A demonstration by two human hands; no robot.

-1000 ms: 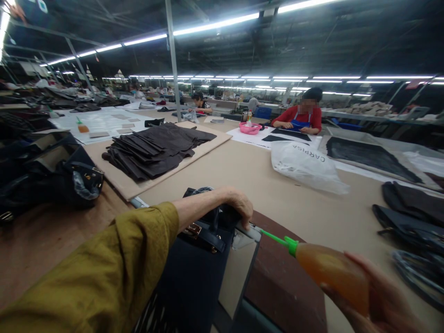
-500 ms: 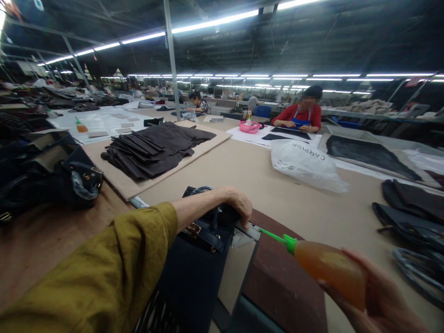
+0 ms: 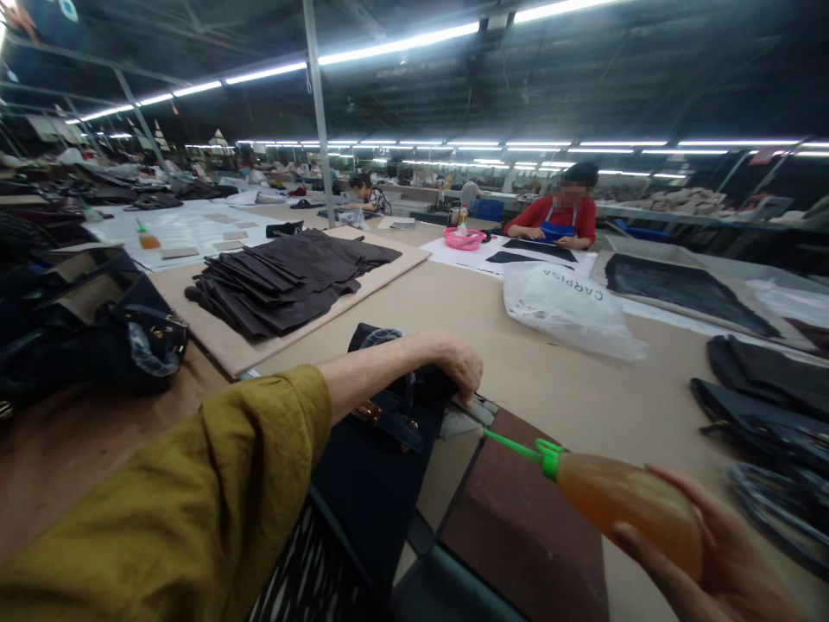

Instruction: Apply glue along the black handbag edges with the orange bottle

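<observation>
A dark navy handbag (image 3: pixel 372 484) with gold hardware lies in front of me, its beige inner panel (image 3: pixel 446 471) facing right. Bent over the bag's top edge, my left hand (image 3: pixel 461 367) is closed on that edge; its fingertips are partly hidden. My right hand (image 3: pixel 705 536) is wrapped round a glue bottle (image 3: pixel 628 501) full of amber liquid. The bottle is tilted sideways, and its long green nozzle (image 3: pixel 511 443) points left, with the tip at the bag's edge just below my left fingers. Under the bag's right side is a dark red-brown board (image 3: pixel 531 518).
Dark leather pieces (image 3: pixel 285 281) are stacked on a board at left, beside more navy bags (image 3: pixel 91 320). A white plastic bag (image 3: pixel 570 307) and a pink basket (image 3: pixel 465 238) stand farther off. A co-worker in red (image 3: pixel 557 216) sits across the table. More dark bags (image 3: pixel 770 423) lie at right.
The handbag's top edge and my left hand have shifted slightly right. The glue bottle has moved a little right, while its nozzle tip has stayed near the bag's edge.
</observation>
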